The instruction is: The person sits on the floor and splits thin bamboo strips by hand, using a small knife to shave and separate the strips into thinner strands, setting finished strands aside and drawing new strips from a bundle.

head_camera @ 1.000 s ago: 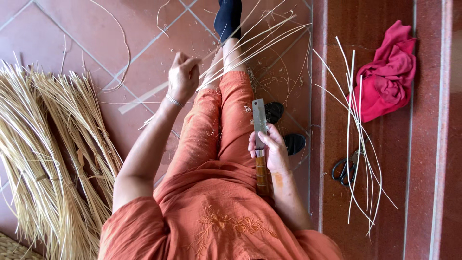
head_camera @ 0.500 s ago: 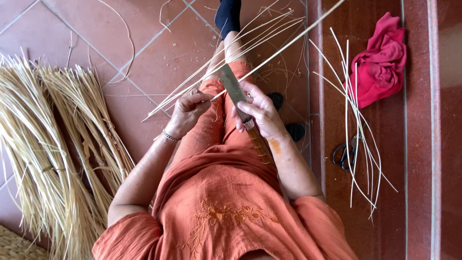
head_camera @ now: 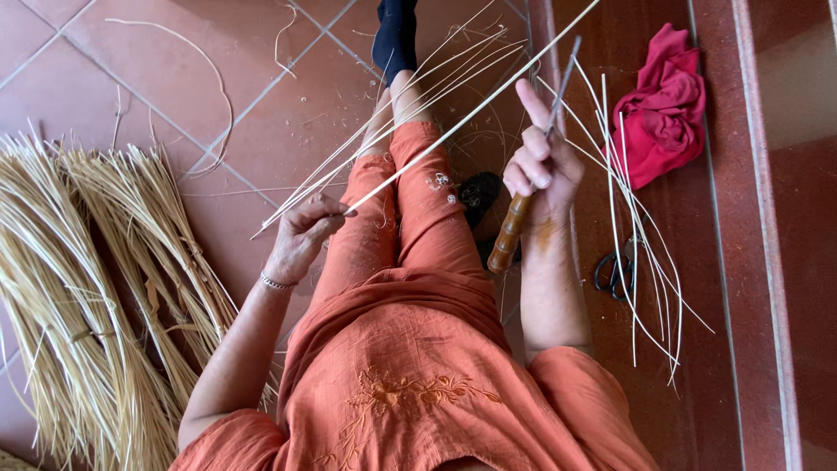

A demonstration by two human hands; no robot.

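I sit on a tiled floor in orange clothes with my legs stretched out. My left hand (head_camera: 305,234) pinches the near end of a long pale cane strip (head_camera: 475,109) that runs up to the right across my knee. My right hand (head_camera: 538,166) is raised beside my right leg and grips a knife (head_camera: 523,196) by its brown wooden handle, blade pointing up and edge-on, index finger extended along it. Several more thin strips (head_camera: 410,96) lie fanned over my shins.
A thick bundle of straw-coloured cane (head_camera: 78,296) lies on the tiles at the left. Loose split strips (head_camera: 641,244) lie on the red step at the right, with black scissors (head_camera: 615,272) among them and a crumpled red cloth (head_camera: 663,105) beyond. A dark sandal (head_camera: 479,192) rests by my leg.
My right hand lifted the knife off the strip and swung it out to the right, blade up. My left hand stayed on the strip's end, lower and further left.
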